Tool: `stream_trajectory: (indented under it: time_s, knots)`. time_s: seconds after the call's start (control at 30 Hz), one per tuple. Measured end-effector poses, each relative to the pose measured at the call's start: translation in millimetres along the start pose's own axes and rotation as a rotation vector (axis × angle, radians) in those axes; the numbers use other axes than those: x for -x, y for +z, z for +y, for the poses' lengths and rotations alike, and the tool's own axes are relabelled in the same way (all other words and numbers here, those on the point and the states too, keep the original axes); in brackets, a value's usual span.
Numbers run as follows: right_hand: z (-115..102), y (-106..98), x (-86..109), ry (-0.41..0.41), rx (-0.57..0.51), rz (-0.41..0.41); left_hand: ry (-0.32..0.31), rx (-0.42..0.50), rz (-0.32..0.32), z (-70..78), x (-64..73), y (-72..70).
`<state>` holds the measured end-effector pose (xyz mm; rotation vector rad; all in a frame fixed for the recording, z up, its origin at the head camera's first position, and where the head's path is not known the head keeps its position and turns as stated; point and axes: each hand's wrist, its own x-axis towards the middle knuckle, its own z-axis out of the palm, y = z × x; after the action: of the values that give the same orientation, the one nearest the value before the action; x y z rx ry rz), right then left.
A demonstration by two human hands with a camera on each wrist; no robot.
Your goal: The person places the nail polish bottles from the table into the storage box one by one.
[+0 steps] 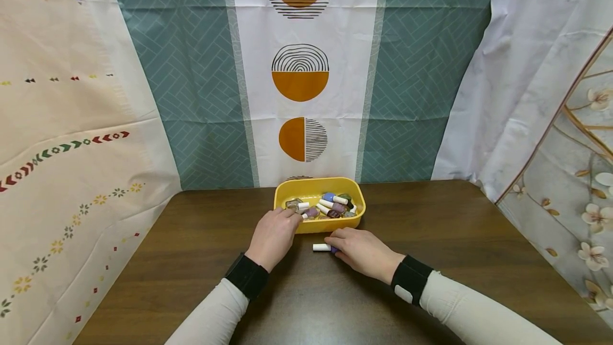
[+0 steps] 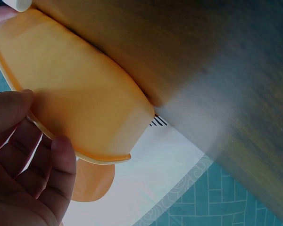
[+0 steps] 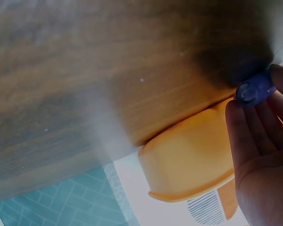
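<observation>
A yellow basket [image 1: 318, 226] with several nail polish bottles [image 1: 339, 207] in it stands at the far side of the table. My left hand [image 1: 274, 236] grips its front left rim, the thumb [image 2: 14, 106] against the outer wall and some fingers over the edge. In front of the basket, my right hand [image 1: 361, 249] pinches a purple nail polish bottle [image 3: 255, 89] between thumb and fingers. Its white cap [image 1: 321, 247] points left, just above or on the table; I cannot tell which. Part of the bottle is hidden by the fingers in the head view.
The brown wooden table [image 1: 191, 270] reaches back to a patterned curtain [image 1: 306, 137] right behind the basket. A cream embroidered cloth [image 1: 72, 185] hangs along the left side, and a floral cloth [image 1: 584, 217] along the right.
</observation>
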<state>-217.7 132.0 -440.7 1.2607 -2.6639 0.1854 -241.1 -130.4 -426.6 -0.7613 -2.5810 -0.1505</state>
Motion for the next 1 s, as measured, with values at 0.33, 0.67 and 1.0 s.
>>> stream_trajectory:
  time_s: [0.33,0.67,1.0]
  knots:
    - [-1.4,-3.7,4.1,0.009,-0.008,0.009,0.012,-0.015,0.001,1.0,0.8,-2.4]
    - [-4.9,-12.6,9.5,0.03,-0.034,0.006,0.009,-0.016,0.003,0.5,0.5,-1.9]
    - [-8.4,-26.8,19.1,0.002,-0.038,0.052,0.023,-0.02,0.028,0.6,0.7,-2.8]
